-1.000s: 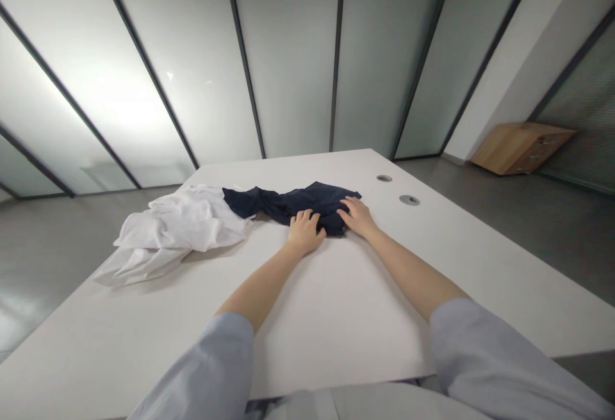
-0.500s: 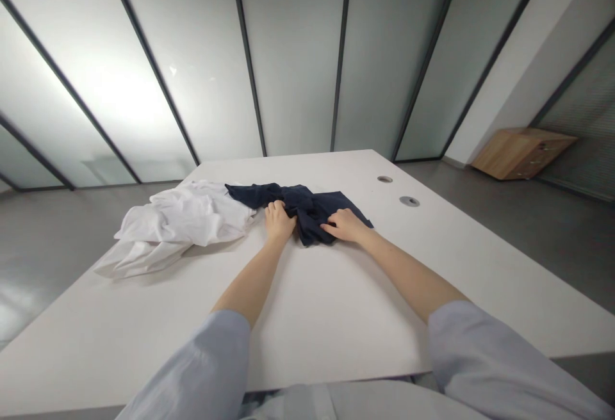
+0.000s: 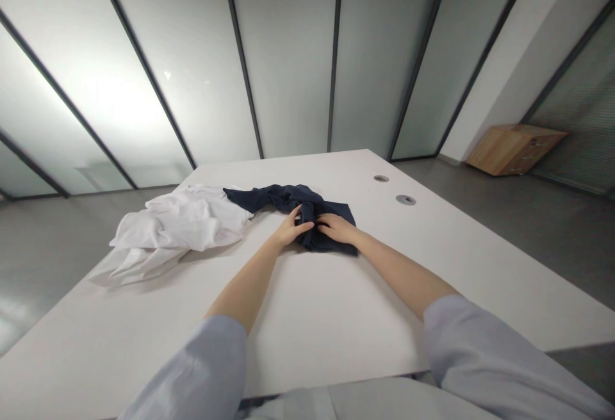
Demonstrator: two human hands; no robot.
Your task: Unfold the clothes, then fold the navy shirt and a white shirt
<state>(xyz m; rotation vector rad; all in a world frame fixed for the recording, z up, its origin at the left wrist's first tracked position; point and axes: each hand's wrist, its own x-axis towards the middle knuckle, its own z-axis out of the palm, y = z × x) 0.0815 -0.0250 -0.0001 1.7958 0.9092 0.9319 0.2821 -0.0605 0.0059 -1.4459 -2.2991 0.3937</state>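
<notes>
The left hand (image 3: 291, 229) and right hand (image 3: 337, 228), fingers curled, grasp a bunched navy cloth (image 3: 331, 241) at the frame's centre, on the white table (image 3: 312, 337). A crumpled white cloth (image 3: 175, 231) lies just left of it.

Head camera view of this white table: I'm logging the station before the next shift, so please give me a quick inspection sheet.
Surface: white table, with two round grommets near its far side.
Job's things: navy cloth, bunched in the middle, under both hands.
Clutter: crumpled white cloth to the left, touching the navy cloth's end or very close to it.
Hands: left hand curled onto a fold; right hand on the same fold, grip unclear.
Cables: nothing seen.
Surroundings: frosted glass partition behind, grey floor, wooden drawer cabinet at right.
</notes>
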